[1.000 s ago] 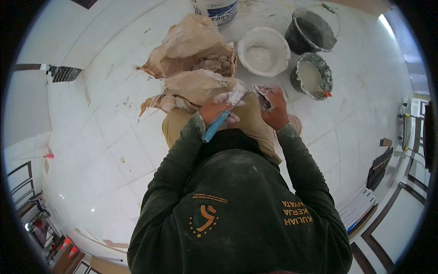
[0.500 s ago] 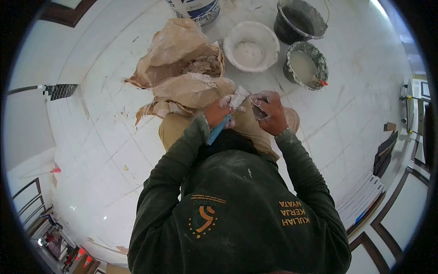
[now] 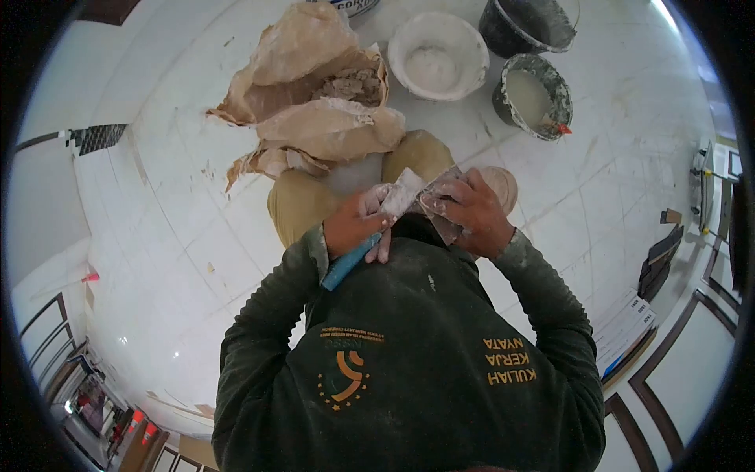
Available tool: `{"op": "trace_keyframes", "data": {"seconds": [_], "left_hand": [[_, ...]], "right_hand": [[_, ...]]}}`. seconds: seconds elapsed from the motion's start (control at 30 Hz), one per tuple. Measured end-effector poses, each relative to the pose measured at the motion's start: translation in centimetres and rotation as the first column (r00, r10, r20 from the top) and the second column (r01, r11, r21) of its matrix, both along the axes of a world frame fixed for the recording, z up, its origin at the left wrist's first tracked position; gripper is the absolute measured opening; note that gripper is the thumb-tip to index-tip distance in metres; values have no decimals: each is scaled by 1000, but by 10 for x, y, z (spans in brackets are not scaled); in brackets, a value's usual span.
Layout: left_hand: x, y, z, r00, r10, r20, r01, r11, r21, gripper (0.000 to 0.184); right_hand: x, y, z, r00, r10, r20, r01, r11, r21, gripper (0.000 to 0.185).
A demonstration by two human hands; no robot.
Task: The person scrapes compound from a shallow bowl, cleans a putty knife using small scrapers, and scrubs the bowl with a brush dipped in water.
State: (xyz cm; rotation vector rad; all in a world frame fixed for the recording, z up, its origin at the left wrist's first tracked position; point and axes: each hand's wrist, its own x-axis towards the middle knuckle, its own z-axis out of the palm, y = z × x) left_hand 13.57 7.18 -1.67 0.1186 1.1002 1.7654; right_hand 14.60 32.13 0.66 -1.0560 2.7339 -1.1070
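My left hand (image 3: pixel 358 224) is closed around a tool with a blue handle (image 3: pixel 350 261) and a white-coated blade (image 3: pixel 402 191). Its handle points down and left toward my sleeve. My right hand (image 3: pixel 473 211) grips a thin, flat, plaster-smeared plate (image 3: pixel 444 224), whose upper edge meets or nearly meets the blade tip. White residue covers the fingers of both hands. Beyond my knees, a torn brown paper bag (image 3: pixel 330 130) lies open with grey lumpy material (image 3: pixel 351 86) inside.
A white basin (image 3: pixel 438 57) with pale residue stands ahead. To its right are a dark bucket (image 3: pixel 527 27) and a smaller bucket (image 3: pixel 535 96) holding cloudy liquid. The blue-and-white pail (image 3: pixel 354 6) shows at the top edge. Boards (image 3: pixel 629 330) lie at the right.
Both hands have come closer to my body, and the blade and the plate now meet or nearly meet. My knees have shifted, and the view has moved a little.
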Motion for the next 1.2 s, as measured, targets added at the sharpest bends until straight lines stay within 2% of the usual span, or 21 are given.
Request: {"op": "trace_keyframes", "data": {"seconds": [0.23,0.4,0.53,0.63,0.7,0.83,1.0,1.13,1.2], "left_hand": [[20,-6,30,995,22,102,-23,1000,15,46],[34,-13,29,991,30,127,-27,999,-26,44],[47,-10,24,994,-5,112,-2,998,57,42],[47,-15,24,996,35,81,-34,999,-4,40],[45,-20,26,995,81,56,-76,994,-83,41],[43,-16,26,995,90,44,-88,995,-37,42],[47,-17,28,994,80,75,-79,997,-17,48],[51,-18,33,998,54,25,-52,997,-50,50],[55,-17,28,993,108,44,-105,992,-66,50]], "right_hand": [[15,-5,21,997,55,52,-57,997,51,38],[18,-12,22,993,106,54,-108,994,34,42],[16,-28,20,994,100,32,-100,995,-15,40],[18,-29,18,992,91,88,-88,996,-35,38],[27,-21,20,995,23,101,-18,998,-53,43],[29,-17,26,996,-35,83,31,999,42,44],[28,-24,27,998,2,69,-3,1000,4,43],[27,-35,24,1000,-25,12,25,1000,11,42],[24,-37,18,1000,-1,-19,1,1000,-14,38]]}}
